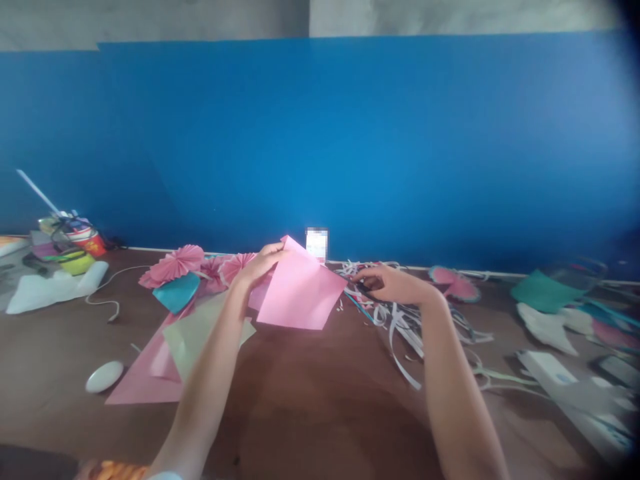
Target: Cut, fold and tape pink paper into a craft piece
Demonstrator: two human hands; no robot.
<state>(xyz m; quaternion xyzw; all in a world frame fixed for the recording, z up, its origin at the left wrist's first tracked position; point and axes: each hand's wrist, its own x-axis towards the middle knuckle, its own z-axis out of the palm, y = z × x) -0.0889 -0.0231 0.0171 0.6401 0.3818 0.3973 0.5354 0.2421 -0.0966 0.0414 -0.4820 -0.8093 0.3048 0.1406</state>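
The pink sheet (pixel 303 292), pinched only far left by the left hand (pixel 261 265), could be buckled by scissors (pixel 364 289) gripped in the right hand (pixel 399 285).

pink paper (pixel 303 297) | single sheet, tilted, raised | dark tool (pixel 362 289) | at paper's right corner

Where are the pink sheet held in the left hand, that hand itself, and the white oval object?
Pink sheet (pixel 303 293): head view, middle of its face.
Left hand (pixel 262 264): head view, back of the hand.
White oval object (pixel 105 377): head view, its top.
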